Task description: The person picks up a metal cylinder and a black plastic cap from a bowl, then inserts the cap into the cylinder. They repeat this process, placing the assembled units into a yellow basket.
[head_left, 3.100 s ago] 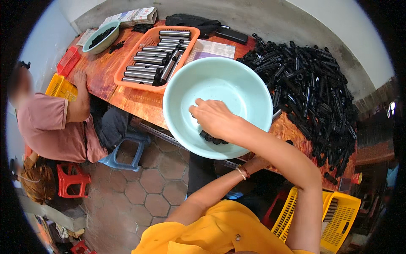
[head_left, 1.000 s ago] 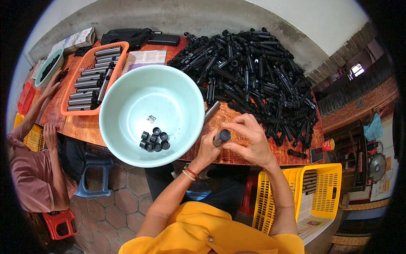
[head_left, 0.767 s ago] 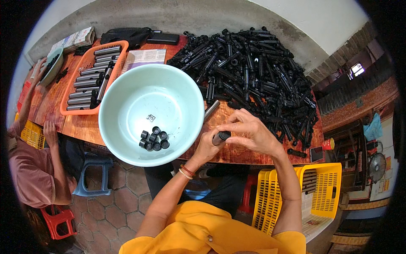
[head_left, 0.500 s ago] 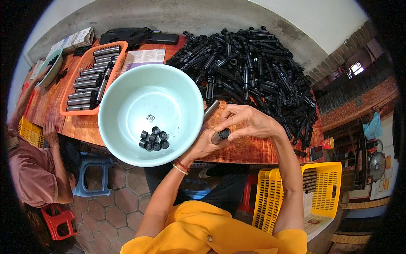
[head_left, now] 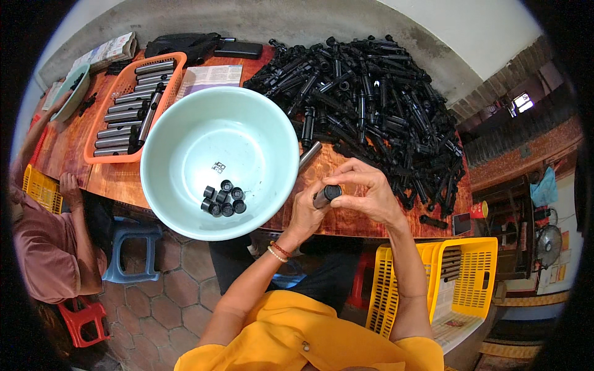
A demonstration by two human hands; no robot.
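My left hand [head_left: 304, 211] is wrapped round a short metal tube [head_left: 320, 200]. One end of the tube faces up toward me, with a round black plastic cap [head_left: 333, 191] in it. The thumb and forefinger of my right hand [head_left: 373, 196] pinch around that capped end. To the left stands a large pale-green basin [head_left: 185, 136], with several loose black caps [head_left: 224, 199] at its bottom. Another steel tube [head_left: 310, 154] lies on the table beside the basin's right rim, just beyond my hands. The tube's lower part is hidden by my fingers.
A pile of black plastic parts [head_left: 365, 105] covers the table's right back. An orange basket [head_left: 93, 139] holds several metal tubes. Yellow crates [head_left: 476, 272] stand at my right. At far left, a co-worker's hand [head_left: 71, 190] rests by the table edge, near a blue stool [head_left: 133, 250].
My right hand has come down slightly, its fingers closer around the tube's capped end. My left hand still holds the tube. The view has shifted a little.
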